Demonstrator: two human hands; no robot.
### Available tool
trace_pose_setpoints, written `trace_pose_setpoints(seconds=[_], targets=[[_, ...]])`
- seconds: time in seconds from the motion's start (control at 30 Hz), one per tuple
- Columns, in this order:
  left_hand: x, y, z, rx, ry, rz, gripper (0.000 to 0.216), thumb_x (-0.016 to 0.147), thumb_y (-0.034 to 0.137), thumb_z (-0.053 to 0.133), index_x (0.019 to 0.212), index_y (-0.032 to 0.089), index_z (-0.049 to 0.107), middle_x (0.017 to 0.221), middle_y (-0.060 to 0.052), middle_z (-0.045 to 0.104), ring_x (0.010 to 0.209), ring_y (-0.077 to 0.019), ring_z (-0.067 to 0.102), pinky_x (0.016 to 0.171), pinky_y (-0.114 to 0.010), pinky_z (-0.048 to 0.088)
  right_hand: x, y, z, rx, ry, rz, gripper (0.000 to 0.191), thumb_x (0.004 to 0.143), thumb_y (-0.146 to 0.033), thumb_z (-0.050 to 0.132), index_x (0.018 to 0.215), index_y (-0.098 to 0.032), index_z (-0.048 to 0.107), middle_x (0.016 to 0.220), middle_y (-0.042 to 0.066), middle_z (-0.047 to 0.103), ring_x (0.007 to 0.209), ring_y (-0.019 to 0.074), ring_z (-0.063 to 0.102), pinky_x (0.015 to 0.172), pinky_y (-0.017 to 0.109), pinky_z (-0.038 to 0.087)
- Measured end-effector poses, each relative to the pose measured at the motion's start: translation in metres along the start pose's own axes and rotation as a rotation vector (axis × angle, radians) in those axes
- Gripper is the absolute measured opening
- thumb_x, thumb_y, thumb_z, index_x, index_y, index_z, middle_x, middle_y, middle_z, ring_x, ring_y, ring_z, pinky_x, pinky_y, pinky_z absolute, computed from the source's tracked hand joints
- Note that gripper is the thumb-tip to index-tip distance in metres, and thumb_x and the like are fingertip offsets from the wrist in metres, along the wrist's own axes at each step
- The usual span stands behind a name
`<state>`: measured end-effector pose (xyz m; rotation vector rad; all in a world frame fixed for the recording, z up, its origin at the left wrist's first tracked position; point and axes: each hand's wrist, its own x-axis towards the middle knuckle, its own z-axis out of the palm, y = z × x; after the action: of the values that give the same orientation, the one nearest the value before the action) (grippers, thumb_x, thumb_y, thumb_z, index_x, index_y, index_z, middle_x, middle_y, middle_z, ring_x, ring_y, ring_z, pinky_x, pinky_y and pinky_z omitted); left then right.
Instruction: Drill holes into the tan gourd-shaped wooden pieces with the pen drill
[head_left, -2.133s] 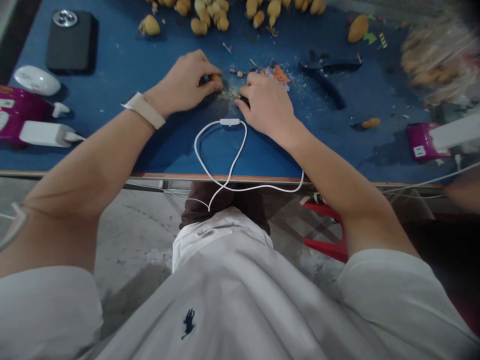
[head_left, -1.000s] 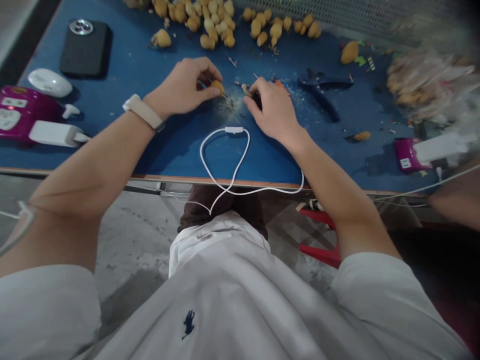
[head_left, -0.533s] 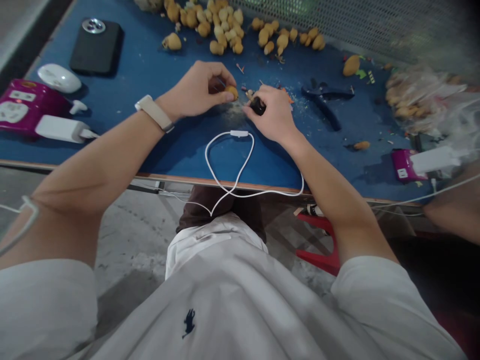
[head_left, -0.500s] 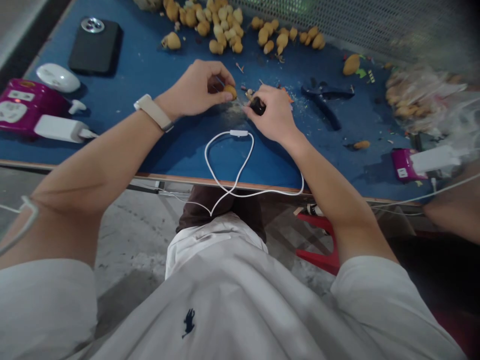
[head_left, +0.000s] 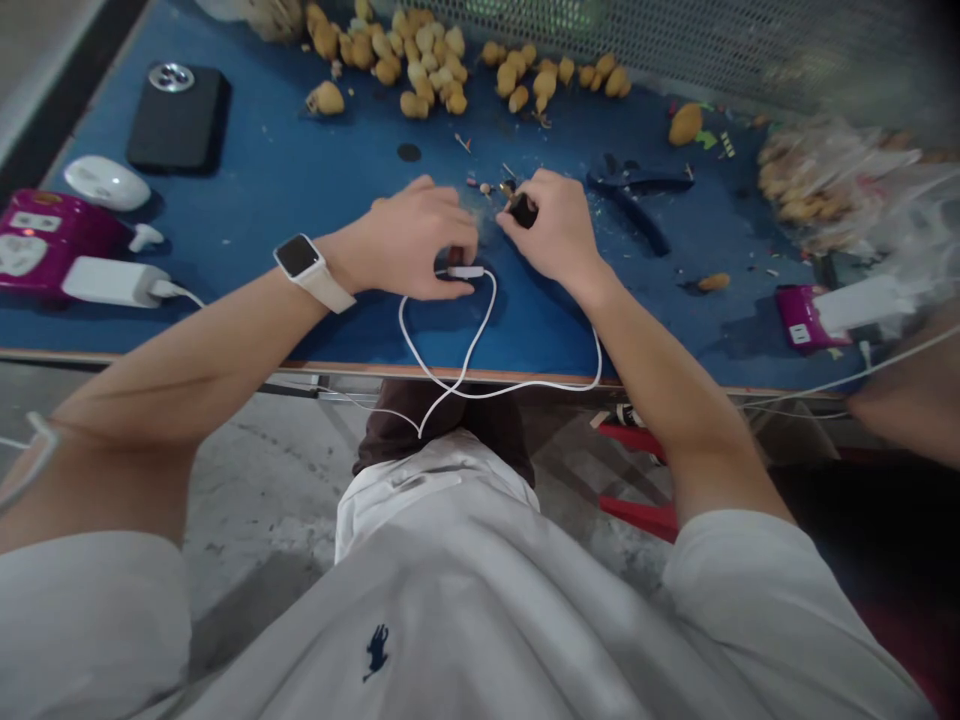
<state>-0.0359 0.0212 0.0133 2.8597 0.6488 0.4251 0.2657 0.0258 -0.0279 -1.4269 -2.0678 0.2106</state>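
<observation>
My left hand (head_left: 420,240), with a watch (head_left: 300,256) on its wrist, is over the front of the blue table. Its thumb and fingers are apart, on either side of the small white inline piece (head_left: 466,272) of a looped white cable (head_left: 480,345). Whether they touch it I cannot tell. To the right, my right hand (head_left: 553,222) is closed round a black-handled tool (head_left: 523,210), mostly hidden in the fingers. Small scraps (head_left: 485,188) lie just beyond it. Blue-handled pliers (head_left: 637,200) rest to its right.
Small yellow gourds (head_left: 427,65) are heaped at the back by a mesh panel (head_left: 675,45). A phone (head_left: 178,118), a white case (head_left: 107,183) and a purple power strip (head_left: 67,240) are at left. Bagged gourds (head_left: 806,185) and another purple strip (head_left: 802,318) are at right, near another person's arm (head_left: 911,385).
My left hand has moved toward me, from a small yellow gourd it pinched to the cable's inline piece. The gourd no longer shows between its fingers. My right hand keeps the black-handled tool.
</observation>
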Motion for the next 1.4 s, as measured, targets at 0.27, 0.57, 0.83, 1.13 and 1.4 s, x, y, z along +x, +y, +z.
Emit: trace_pose_setpoints(seconds=[0.27, 0.57, 0.83, 1.13, 1.4], targets=[[0.001, -0.008, 0.015, -0.019, -0.051, 0.029, 0.023, 0.118, 0.047, 0.077, 0.109, 0.035, 0.094, 0.106, -0.009, 0.087, 0.123, -0.0432, 0.086, 0.123, -0.063, 0.066, -0.001, -0.004, -0.002, 0.004, -0.058, 0.051, 0.031, 0.111, -0.071, 0.089, 0.105, -0.041, 0.082, 0.114, 0.013, 0.080, 0.121, 0.0499, 0.076, 0.117, 0.080, 0.065], [0.000, -0.006, 0.005, 0.012, 0.111, -0.060, 0.039, 0.126, 0.065, 0.066, 0.126, 0.035, 0.091, 0.115, -0.012, 0.087, 0.119, -0.0413, 0.079, 0.111, -0.063, 0.065, -0.003, -0.011, -0.006, 0.026, -0.072, -0.028, 0.031, 0.111, -0.068, 0.091, 0.103, -0.041, 0.080, 0.118, 0.014, 0.083, 0.124, 0.0490, 0.078, 0.123, 0.077, 0.066], [0.004, -0.018, 0.002, 0.040, 0.135, -0.136, 0.062, 0.133, 0.071, 0.042, 0.146, 0.031, 0.087, 0.137, -0.012, 0.086, 0.127, -0.0387, 0.066, 0.114, -0.063, 0.056, -0.005, -0.017, -0.001, 0.044, -0.107, -0.134, 0.038, 0.111, -0.074, 0.092, 0.106, -0.038, 0.079, 0.113, 0.014, 0.079, 0.121, 0.0476, 0.079, 0.119, 0.076, 0.071], [0.005, -0.026, 0.003, -0.035, 0.174, -0.228, 0.066, 0.131, 0.075, 0.042, 0.145, 0.032, 0.091, 0.131, -0.011, 0.089, 0.125, -0.0400, 0.060, 0.120, -0.067, 0.049, -0.007, -0.022, -0.005, -0.007, -0.118, -0.124, 0.039, 0.112, -0.075, 0.090, 0.107, -0.037, 0.080, 0.117, 0.014, 0.082, 0.123, 0.0476, 0.080, 0.117, 0.072, 0.071], [0.003, -0.026, 0.002, -0.179, 0.259, -0.275, 0.063, 0.120, 0.086, 0.057, 0.145, 0.042, 0.094, 0.135, -0.011, 0.088, 0.131, -0.0476, 0.065, 0.130, -0.077, 0.045, -0.005, -0.017, -0.015, -0.054, -0.154, -0.106, 0.047, 0.113, -0.085, 0.084, 0.111, -0.038, 0.083, 0.113, 0.014, 0.083, 0.120, 0.0478, 0.080, 0.108, 0.069, 0.073]])
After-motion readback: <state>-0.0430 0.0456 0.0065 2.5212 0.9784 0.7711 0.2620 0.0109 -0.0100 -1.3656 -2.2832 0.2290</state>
